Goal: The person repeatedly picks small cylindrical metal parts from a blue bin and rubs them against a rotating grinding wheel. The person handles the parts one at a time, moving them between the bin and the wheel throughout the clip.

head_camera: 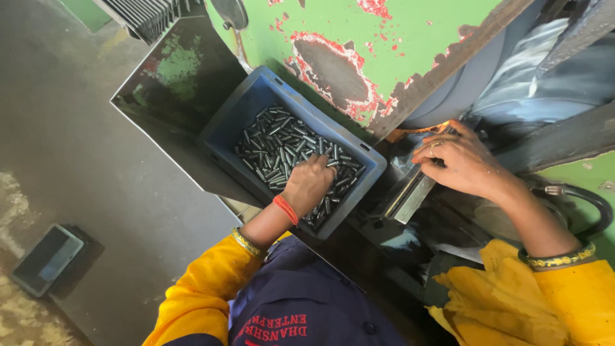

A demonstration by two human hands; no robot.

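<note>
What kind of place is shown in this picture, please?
Probably a factory or metal workshop. A blue plastic crate holds many small dark metal pins, which the left hand reaches into. The right hand rests at a worn green-painted machine with flaking paint.

I see a grey concrete floor (83, 147), stained and worn pale at the lower left. A dark phone (46, 259) lies flat on it near that corner, well apart from everything else. A dark metal stand (173, 83) with flaking green paint carries a blue plastic bin (240, 118), tilted, filled with small dark metal pins (282, 144).
</note>
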